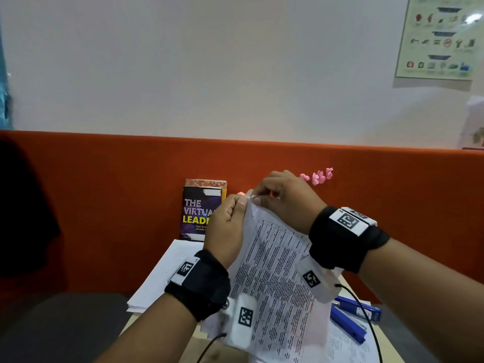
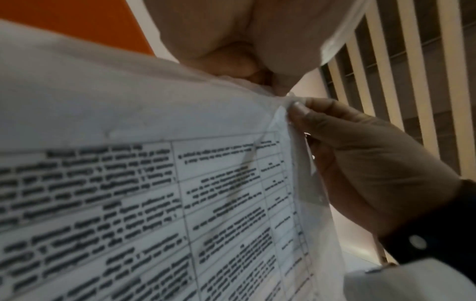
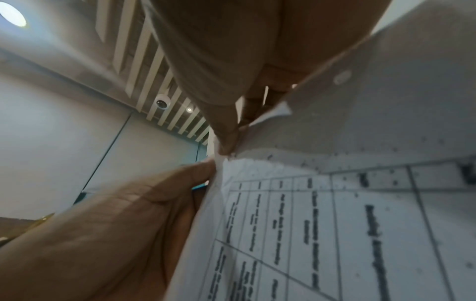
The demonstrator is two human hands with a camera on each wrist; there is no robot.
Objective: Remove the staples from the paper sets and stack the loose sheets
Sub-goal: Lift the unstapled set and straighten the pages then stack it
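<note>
A stapled paper set [image 1: 275,271] printed with tables is held tilted up above the desk. My left hand [image 1: 242,201] grips its top corner from the left, thumb on the front sheet. My right hand [image 1: 258,198] pinches the same corner from the right with thumb and fingertips. In the left wrist view the paper set [image 2: 128,183] fills the frame, with the right thumb [image 2: 298,110] at its crumpled corner. In the right wrist view the right fingertips [image 3: 226,142] meet the left thumb [image 3: 201,169] at the corner of the paper set [image 3: 335,224]. The staple itself is hidden.
A pile of white sheets [image 1: 162,273] lies on the desk at the left. A blue stapler [image 1: 351,320] sits on more printed paper at the right. A book [image 1: 199,213] leans on the orange partition [image 1: 104,192], with pink flowers [image 1: 318,176] behind my hands.
</note>
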